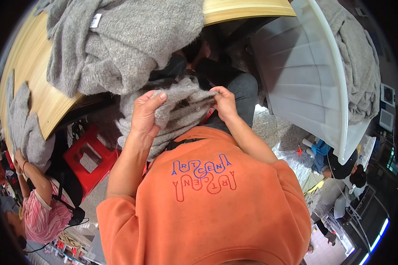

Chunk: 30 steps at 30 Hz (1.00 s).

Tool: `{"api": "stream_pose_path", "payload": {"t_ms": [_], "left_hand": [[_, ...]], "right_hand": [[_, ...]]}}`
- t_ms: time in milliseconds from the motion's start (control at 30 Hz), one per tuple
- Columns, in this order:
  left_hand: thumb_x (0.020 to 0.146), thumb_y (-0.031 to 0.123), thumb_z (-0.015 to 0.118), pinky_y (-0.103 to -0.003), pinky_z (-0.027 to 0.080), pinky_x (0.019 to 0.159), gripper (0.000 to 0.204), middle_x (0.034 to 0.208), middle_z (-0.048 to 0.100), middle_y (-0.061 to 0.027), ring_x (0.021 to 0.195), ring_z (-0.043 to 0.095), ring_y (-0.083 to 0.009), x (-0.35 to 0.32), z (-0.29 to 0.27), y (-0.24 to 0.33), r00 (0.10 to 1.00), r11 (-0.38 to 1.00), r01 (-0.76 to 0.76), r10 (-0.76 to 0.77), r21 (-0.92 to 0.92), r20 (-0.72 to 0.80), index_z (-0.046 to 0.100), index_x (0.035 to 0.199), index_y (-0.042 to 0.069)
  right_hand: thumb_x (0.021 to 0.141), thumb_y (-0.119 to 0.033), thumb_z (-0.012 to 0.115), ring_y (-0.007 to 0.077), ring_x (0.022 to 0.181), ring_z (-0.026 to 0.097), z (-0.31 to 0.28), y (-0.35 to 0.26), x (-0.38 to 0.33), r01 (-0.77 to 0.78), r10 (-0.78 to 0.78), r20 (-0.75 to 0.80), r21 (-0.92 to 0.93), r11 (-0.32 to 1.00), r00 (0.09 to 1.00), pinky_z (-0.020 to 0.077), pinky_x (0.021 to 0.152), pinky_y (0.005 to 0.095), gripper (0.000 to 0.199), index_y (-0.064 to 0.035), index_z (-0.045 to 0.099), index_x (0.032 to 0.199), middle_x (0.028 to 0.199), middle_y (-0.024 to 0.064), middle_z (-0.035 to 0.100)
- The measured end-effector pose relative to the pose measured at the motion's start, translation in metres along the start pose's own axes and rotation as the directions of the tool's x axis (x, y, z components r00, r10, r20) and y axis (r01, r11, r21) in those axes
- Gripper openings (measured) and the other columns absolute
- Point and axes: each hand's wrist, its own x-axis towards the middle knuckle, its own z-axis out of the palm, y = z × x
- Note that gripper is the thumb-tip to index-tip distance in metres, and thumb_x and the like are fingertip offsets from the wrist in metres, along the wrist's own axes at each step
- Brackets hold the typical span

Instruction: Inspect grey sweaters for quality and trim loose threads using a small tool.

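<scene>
A fuzzy grey knitted garment (181, 115) lies bunched over my lap, its upper part lifted between my two hands. My left hand (147, 110) grips a fold of it, the thumb pressed on top. At the other end, my right hand (224, 102) pinches the knit edge between thumb and fingers, so the fabric stretches across the gap. Beyond them, a pile of the same grey knitwear (124, 42) with a small white label (95, 20) hangs over the table's edge.
The wooden table (35, 57) curves around ahead and left. At right stands a large pale plastic bin (303, 66), with grey knitwear (356, 62) heaped in it. A red stool (89, 154) is at left, beside a co-worker in pink stripes (46, 207) handling grey knitwear (28, 128).
</scene>
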Motion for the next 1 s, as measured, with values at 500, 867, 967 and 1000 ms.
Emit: {"api": "stream_pose_path", "payload": {"t_ms": [500,867,967,1000], "left_hand": [[0.074,0.002,0.06,-0.02,0.043,0.055,0.002,0.072,0.06,-0.0029,0.061,0.053,-0.0075,0.012,0.005,-0.008,0.996,0.995,-0.092,0.091,0.036,0.019,0.059,0.076,0.002],[0.073,0.002,0.057,-0.018,0.037,0.05,0.002,0.065,0.056,-0.0002,0.056,0.047,-0.0042,0.003,0.016,-0.016,0.98,0.968,-0.011,-0.04,0.251,0.196,0.057,0.074,0.0],[0.075,0.003,0.056,-0.018,0.037,0.052,0.003,0.065,0.056,-0.0001,0.057,0.047,-0.0042,0.001,0.012,-0.016,0.98,0.963,-0.013,-0.041,0.268,0.195,0.058,0.074,0.0],[0.076,0.004,0.056,-0.018,0.037,0.053,0.004,0.066,0.056,-0.0002,0.057,0.047,-0.0043,0.001,0.011,-0.017,0.981,0.962,-0.02,-0.034,0.271,0.193,0.058,0.075,0.0]], "right_hand": [[0.061,0.009,0.053,0.0194,0.076,0.053,0.006,-0.07,-0.042,0.545,-0.38,0.437,-0.356,0.759,0.815,0.044,0.063,0.028,0.025,0.0017,0.06,0.084,0.083,0.0084,0.054],[0.054,0.008,0.056,0.0228,0.059,0.054,0.023,-0.106,-0.047,0.95,-0.862,0.422,-0.248,0.19,0.282,0.044,0.05,0.0285,0.031,0.004,0.055,0.085,0.074,0.012,0.056],[0.053,0.01,0.055,0.0234,0.056,0.053,0.024,-0.101,-0.044,0.939,-0.876,0.37,-0.265,0.22,0.309,0.0436,0.048,0.0289,0.031,0.0035,0.053,0.083,0.074,0.0125,0.055],[0.052,0.01,0.055,0.0237,0.055,0.052,0.023,-0.099,-0.044,0.936,-0.863,0.399,-0.288,0.204,0.31,0.0432,0.047,0.0291,0.031,0.0034,0.053,0.082,0.073,0.0126,0.055]]}}
